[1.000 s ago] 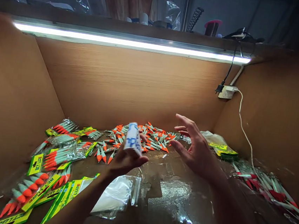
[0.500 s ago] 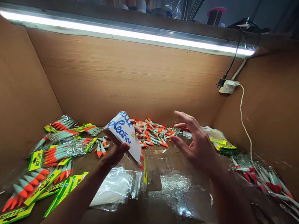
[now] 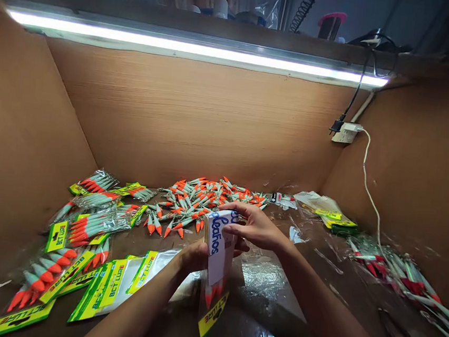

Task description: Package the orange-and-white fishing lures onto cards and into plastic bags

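Observation:
Both my hands are closed on a white box with blue lettering (image 3: 219,263) in front of me. My left hand (image 3: 194,255) grips its left side. Across its top and right edge lie the fingers of my right hand (image 3: 256,227). Orange lure tips show below the box, in a clear bag with a yellow BCT LURE header (image 3: 212,314) that hangs at the bottom. How the bag and the box are joined is hidden. Behind my hands is a pile of loose orange-and-pale lures (image 3: 190,197). Flat bags with yellow-green headers (image 3: 112,285) lie by my left forearm.
Filled lure bags (image 3: 92,224) lie at the left. On the right are red-and-silver lures (image 3: 404,276), with dark pliers-like handles (image 3: 394,325) nearer me. A white cable (image 3: 366,177) hangs down the right wall. The tube light (image 3: 196,46) runs overhead.
The box has moved right and down and turned more upright. My right hand, apart and open before, has come in and closed on it. The bag with the yellow header now hangs below.

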The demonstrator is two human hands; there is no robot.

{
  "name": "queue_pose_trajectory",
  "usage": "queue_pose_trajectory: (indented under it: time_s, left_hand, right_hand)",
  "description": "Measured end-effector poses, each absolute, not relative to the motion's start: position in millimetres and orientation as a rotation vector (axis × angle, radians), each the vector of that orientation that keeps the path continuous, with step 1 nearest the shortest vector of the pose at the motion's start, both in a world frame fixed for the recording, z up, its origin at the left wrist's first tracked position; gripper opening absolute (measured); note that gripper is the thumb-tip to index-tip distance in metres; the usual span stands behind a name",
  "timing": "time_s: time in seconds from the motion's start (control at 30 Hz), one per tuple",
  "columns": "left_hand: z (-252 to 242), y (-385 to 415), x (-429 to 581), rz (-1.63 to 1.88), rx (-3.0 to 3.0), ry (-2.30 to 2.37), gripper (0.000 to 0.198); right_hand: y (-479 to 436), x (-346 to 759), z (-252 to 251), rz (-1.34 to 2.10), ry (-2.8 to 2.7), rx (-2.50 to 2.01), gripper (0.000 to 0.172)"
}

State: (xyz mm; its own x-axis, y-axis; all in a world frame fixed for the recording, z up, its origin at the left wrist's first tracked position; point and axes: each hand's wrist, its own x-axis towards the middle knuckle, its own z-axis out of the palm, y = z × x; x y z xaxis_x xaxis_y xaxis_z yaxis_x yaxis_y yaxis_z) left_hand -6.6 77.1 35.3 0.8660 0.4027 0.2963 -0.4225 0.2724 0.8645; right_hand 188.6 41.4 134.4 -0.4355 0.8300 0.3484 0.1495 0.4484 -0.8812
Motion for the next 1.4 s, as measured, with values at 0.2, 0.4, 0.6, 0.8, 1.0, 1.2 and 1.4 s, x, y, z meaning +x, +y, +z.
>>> queue_pose_trajectory:
  time_s: [0.2, 0.4, 0.6, 0.8, 1.0, 1.2, 1.4]
  left_hand:
    - [35.3, 74.8, -13.1, 0.587, 1.105, 0.005, 0.098]
    - [33.4, 76.8, -14.0, 0.609, 0.951, 0.016, 0.074]
    - [25.6, 86.7, -13.4, 0.660, 0.830, 0.034, 0.068]
    - [22.9, 89.8, -12.1, 0.705, 0.807, 0.039, 0.071]
    - [27.0, 85.1, -9.7, 0.746, 0.859, 0.106, 0.069]
    - [26.3, 82.5, -10.3, 0.582, 1.076, 0.456, 0.055]
    - [22.1, 66.0, -14.9, 0.541, 1.180, 0.603, 0.042]
  right_hand:
    - [54.1, 189.6, 131.1, 1.007, -1.637, -0.806, 0.041]
    - [57.7, 205.7, 140.4, 0.761, -1.363, -0.854, 0.042]
    - [72.6, 278.5, 136.5, 0.244, -1.454, -1.369, 0.051]
    - [42.7, 240.0, 63.9, 0.779, -1.880, -1.498, 0.040]
    - [23.3, 176.3, 4.2, 1.461, -1.559, -1.069, 0.046]
    - [27.3, 187.5, 6.2, 1.301, -1.403, -1.151, 0.046]
    - [13.9, 200.1, 12.0, 1.373, -1.521, -1.295, 0.052]
